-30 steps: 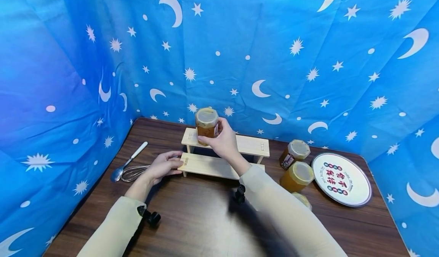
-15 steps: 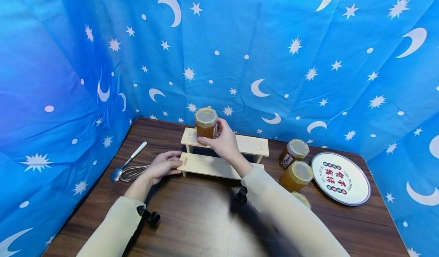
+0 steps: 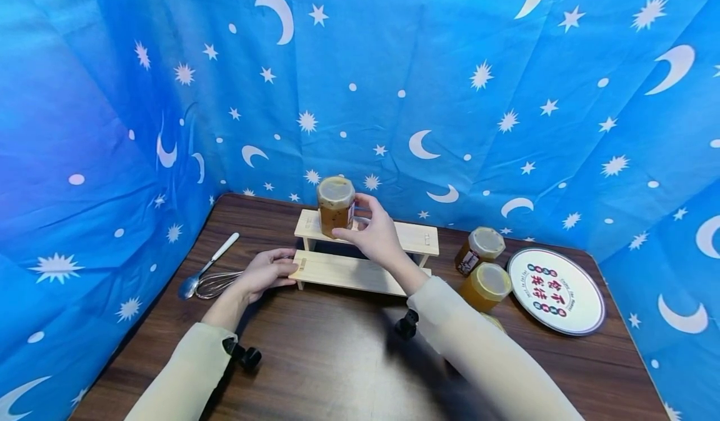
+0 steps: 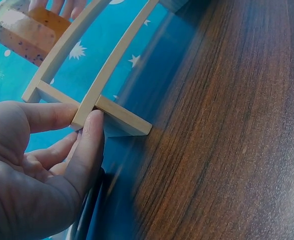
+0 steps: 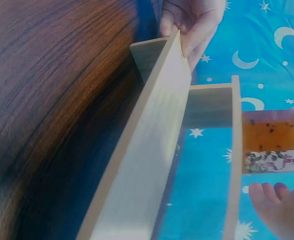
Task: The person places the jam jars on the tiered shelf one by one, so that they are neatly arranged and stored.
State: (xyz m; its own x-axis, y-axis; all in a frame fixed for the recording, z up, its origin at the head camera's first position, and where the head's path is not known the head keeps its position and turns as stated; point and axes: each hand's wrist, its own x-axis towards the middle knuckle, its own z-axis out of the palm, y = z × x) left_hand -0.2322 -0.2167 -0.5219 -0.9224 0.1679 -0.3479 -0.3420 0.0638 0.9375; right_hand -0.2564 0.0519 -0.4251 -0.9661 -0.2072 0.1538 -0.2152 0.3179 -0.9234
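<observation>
A two-tier wooden step rack stands toward the back of the table. My left hand pinches the left end of its lower board, thumb and fingers on either side in the left wrist view. A jar with a pale lid and amber contents with dark specks stands upright on the left end of the upper board. Beside the jar is my right hand, its thumb near the base. In the right wrist view its fingertips are apart from the jar's label side.
Several similar jars stand to the right, among them a dark one and an amber one. Behind them lies a white plate with red lettering. A spoon and a whisk lie left. Blue star-patterned cloth closes off the back.
The right hand has loosened and shifted slightly right, off the jar's side, while the jar stays on the upper board. The left hand keeps its hold on the rack.
</observation>
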